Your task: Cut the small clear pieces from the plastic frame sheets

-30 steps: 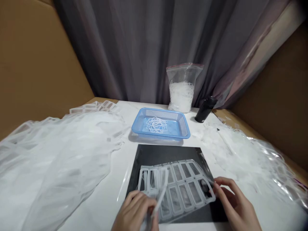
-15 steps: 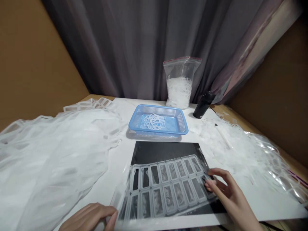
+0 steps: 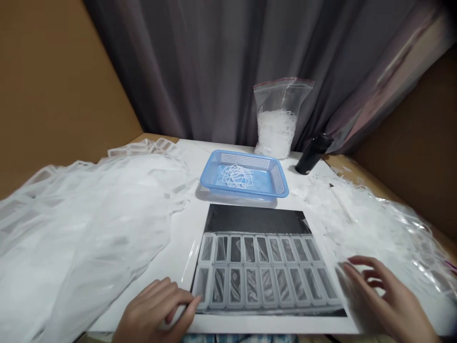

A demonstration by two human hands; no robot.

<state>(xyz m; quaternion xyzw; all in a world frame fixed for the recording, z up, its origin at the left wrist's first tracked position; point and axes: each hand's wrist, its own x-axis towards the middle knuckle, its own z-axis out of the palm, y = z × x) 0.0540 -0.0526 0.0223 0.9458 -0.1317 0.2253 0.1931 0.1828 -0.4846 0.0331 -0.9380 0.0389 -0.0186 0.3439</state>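
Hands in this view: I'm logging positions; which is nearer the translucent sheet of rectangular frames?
The left hand, at the near left corner of the translucent sheet; the right hand is apart from its right edge.

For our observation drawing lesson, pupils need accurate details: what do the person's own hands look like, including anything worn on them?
Both the left hand and the right hand are ungloved, with slender fingers. No ring, watch or bracelet shows on either, and no sleeve is in view. Fine detail, such as the fingernails, is too soft to tell.
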